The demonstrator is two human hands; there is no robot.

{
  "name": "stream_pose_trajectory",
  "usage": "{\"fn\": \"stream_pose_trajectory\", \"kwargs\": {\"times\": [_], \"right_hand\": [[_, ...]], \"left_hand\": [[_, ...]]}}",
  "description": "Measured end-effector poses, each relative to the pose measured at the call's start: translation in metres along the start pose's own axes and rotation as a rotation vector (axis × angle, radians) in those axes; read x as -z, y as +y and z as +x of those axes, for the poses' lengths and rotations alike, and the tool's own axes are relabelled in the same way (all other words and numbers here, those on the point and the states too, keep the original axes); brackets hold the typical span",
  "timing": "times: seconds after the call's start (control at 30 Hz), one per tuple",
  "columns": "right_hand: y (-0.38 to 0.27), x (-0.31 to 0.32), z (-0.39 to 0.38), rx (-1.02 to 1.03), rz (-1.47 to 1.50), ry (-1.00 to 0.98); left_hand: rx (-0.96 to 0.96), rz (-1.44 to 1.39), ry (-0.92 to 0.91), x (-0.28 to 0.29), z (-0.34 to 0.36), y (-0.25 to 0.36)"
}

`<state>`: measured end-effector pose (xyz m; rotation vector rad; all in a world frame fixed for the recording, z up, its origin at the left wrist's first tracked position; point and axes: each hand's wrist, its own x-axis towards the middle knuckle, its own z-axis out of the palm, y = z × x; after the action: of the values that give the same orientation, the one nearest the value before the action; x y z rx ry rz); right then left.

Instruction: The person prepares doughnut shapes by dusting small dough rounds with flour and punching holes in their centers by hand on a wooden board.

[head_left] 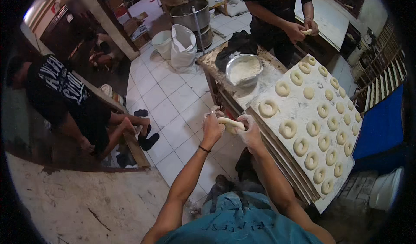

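Between my two floury hands, in front of me above the tiled floor, is a stretched ring of pale dough. My left hand is closed around its left end, and my right hand grips the right end. To the right lies a flour-dusted board bearing rows of dough rings, among them one near its left edge. A few pieces look like flat rounds without a clear hole. The board tops a stack of similar boards.
A metal bowl of flour stands on the worktable beyond the board. Across it, a co-worker's hands hold another dough piece. On the left sits another person. A white sack, a bucket and a large metal pot are farther back.
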<state>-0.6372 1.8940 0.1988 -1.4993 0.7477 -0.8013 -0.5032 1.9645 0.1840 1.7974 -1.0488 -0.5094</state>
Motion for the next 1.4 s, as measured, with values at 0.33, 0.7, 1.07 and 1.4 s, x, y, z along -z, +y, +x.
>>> {"fn": "stream_pose_trajectory", "kwargs": {"times": [0.33, 0.7, 1.07, 1.4], "right_hand": [[-0.006, -0.019, -0.029, -0.384, 1.359, -0.474], [-0.057, -0.024, -0.054, -0.625, 1.067, -0.572], [-0.026, 0.063, -0.029, -0.465, 1.282, 0.161], [-0.018, 0.227, -0.003, -0.452, 0.695, 0.298]], "left_hand": [[0.458, -2.016, -0.614, 0.038, -0.089, 0.006], [0.796, -1.625, -0.635, 0.058, -0.099, 0.024], [0.723, -1.942, -0.201, -0.042, -0.030, 0.066], [0.445, -0.642, -0.778, -0.192, 0.095, 0.128]]}}
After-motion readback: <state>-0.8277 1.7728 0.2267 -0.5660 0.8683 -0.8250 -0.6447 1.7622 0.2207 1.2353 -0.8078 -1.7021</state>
